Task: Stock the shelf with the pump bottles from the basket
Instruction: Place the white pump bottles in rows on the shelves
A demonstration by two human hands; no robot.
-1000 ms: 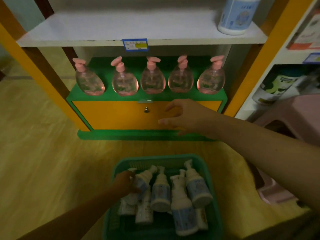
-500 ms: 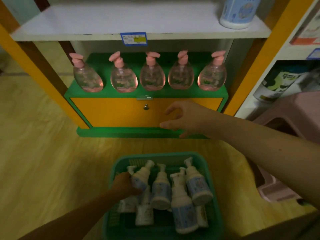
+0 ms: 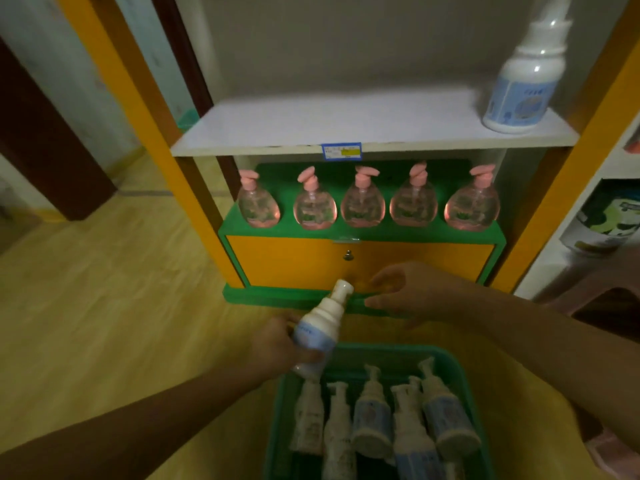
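One white pump bottle (image 3: 320, 332) is gripped in the left hand (image 3: 277, 344), fingers curled round its body, tilted with the pump pointing far and right, just above the far left corner of the green basket (image 3: 453, 362). Five or so more bottles (image 3: 374, 420) lie in the basket. Right hand (image 3: 412, 294) hovers near the held bottle, fingers spread and holding nothing. Another white bottle (image 3: 526, 81) stands at the right of the white shelf (image 3: 329, 123), above five pink bottles (image 3: 363, 202).

No legible text is found. A blue price tag (image 3: 341, 151) with a yellow patch is fixed to the front edge of the white shelf (image 3: 311, 123); its print is blurred. Blue labels are seen on the white pump bottles (image 3: 516, 102), but their characters cannot be read.
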